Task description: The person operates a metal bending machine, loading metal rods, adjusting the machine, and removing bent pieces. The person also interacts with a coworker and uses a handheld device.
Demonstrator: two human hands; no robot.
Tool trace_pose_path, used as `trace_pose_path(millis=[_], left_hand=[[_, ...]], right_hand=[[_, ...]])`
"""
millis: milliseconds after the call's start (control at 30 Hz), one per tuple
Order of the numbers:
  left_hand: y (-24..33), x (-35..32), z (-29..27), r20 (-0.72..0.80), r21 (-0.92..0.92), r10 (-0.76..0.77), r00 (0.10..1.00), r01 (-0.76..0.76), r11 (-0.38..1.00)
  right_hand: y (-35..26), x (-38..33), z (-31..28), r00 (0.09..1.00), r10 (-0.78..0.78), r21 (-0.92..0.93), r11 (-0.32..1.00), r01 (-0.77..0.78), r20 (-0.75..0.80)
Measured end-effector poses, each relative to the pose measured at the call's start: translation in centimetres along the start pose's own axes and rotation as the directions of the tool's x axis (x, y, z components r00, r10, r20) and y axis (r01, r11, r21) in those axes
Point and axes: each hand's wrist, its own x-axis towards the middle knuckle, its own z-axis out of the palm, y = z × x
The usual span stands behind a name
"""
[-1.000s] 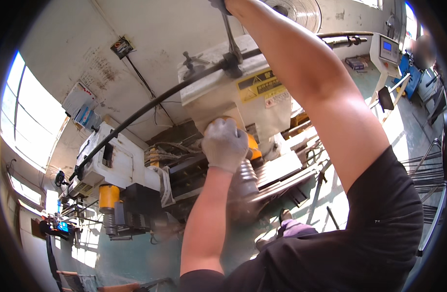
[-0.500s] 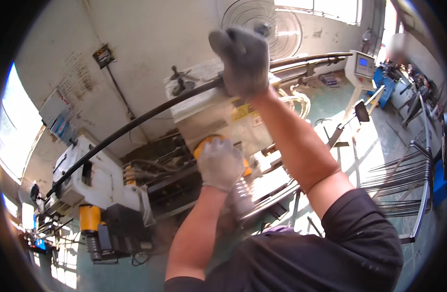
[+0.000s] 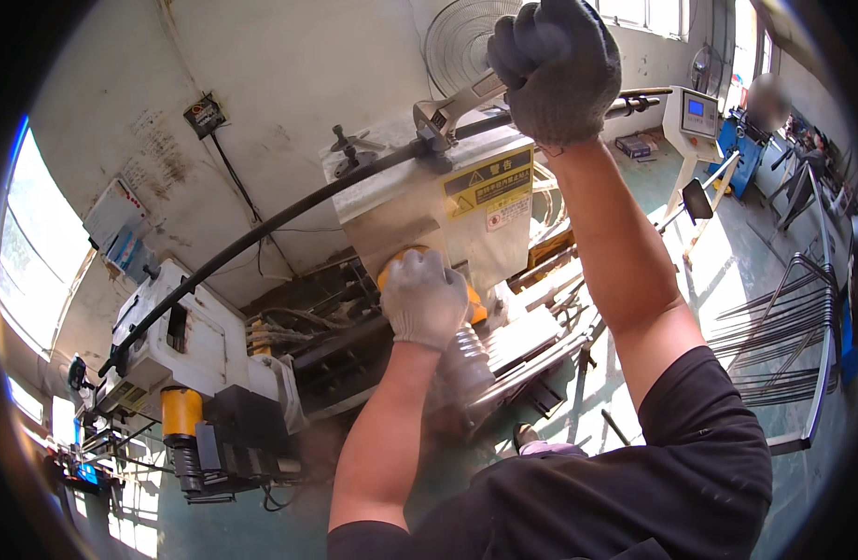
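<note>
My right hand (image 3: 561, 79), in a dark grey knit glove, is closed round the handle of an adjustable wrench (image 3: 480, 93), up in front of the fan. The wrench's jaws sit at a metal clamp (image 3: 434, 140) on a long dark bar (image 3: 289, 217) that runs across the machine. Lower down, my left hand (image 3: 423, 297), in a paler glove, has its fingers curled at a yellow cylindrical part (image 3: 478, 306) with a grey ribbed section below it. What those fingers grip is hidden.
A white machine housing (image 3: 191, 327) stands at left, a yellow cylinder (image 3: 180, 413) below it. A warning-labelled metal box (image 3: 373, 219) is behind my hands. At right are a control panel (image 3: 696, 114) and a rack of bent dark rods (image 3: 774, 327). Another person (image 3: 769, 103) is far off.
My right hand has moved right and a little up, and the wrench now shows plainly with its jaws at the clamp. My left hand stays at the yellow part.
</note>
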Motion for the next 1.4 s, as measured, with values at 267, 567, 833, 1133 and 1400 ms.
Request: trace_pose_path(millis=[267,567,833,1133,1400], left_hand=[[0.6,-0.3,-0.4,-0.060,-0.006,0.011,0.998,-0.011,1.000],[2.0,1.1,-0.6,0.002,-0.016,-0.031,1.000,0.031,0.999],[3.0,2.2,0.3,-0.005,0.001,-0.008,1.000,0.008,1.000],[1.4,2.5,1.7,-0.056,-0.011,0.021,0.998,-0.022,1.000],[2.1,2.6,2.4,-0.107,-0.004,0.033,0.994,-0.034,0.999]], right_hand=[[0.0,3.5,5.8,0.969,0.208,0.579,0.778,-0.244,0.130],[4.2,1.1,16.8,0.882,-0.010,0.524,0.808,-0.270,0.471],[3.3,-4.9,19.4,0.174,-0.190,0.222,0.957,-0.188,0.966],[11.6,-4.0,13.5,0.220,0.024,0.007,0.990,-0.141,0.975],[16.7,-2.0,8.2,0.460,0.028,0.203,0.873,-0.444,0.887]])
